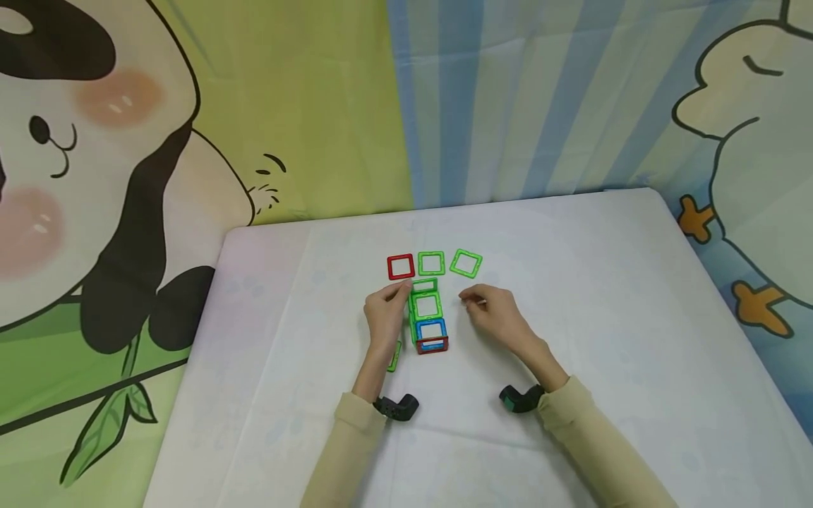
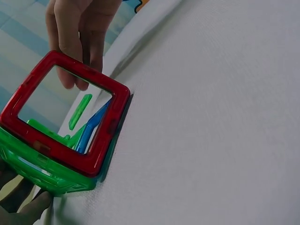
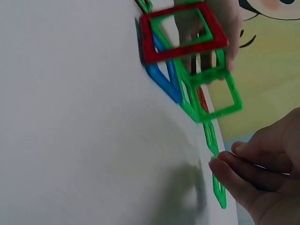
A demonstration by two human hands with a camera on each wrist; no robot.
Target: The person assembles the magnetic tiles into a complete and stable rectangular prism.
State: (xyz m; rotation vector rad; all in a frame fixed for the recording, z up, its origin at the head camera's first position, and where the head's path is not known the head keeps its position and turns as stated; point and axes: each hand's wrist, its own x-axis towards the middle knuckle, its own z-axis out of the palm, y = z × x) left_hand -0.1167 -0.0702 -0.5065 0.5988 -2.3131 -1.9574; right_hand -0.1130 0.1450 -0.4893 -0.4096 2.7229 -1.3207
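Observation:
A small structure of magnetic square tiles [image 1: 429, 317] stands mid-table, with green walls, a blue frame and a red frame at its near end [image 2: 112, 117] [image 3: 187, 49]. My left hand [image 1: 401, 291] grips the structure's left green wall, and a fingertip [image 2: 28, 211] lies under the green edge. My right hand [image 1: 473, 302] hovers just right of the structure with its fingers loosely curled, holding nothing [image 3: 234, 161]. Beyond the structure, a red tile [image 1: 401, 267] and two green tiles [image 1: 431, 262] [image 1: 466, 263] lie flat in a row. Another green tile [image 1: 394, 355] lies by my left wrist.
A white cloth covers the table [image 1: 603, 339], whose far edge meets a cartoon-printed backdrop [image 1: 286, 106]. Black wrist cameras [image 1: 396, 407] [image 1: 519, 398] sit on both sleeves. The table's left and right edges fall away on either side.

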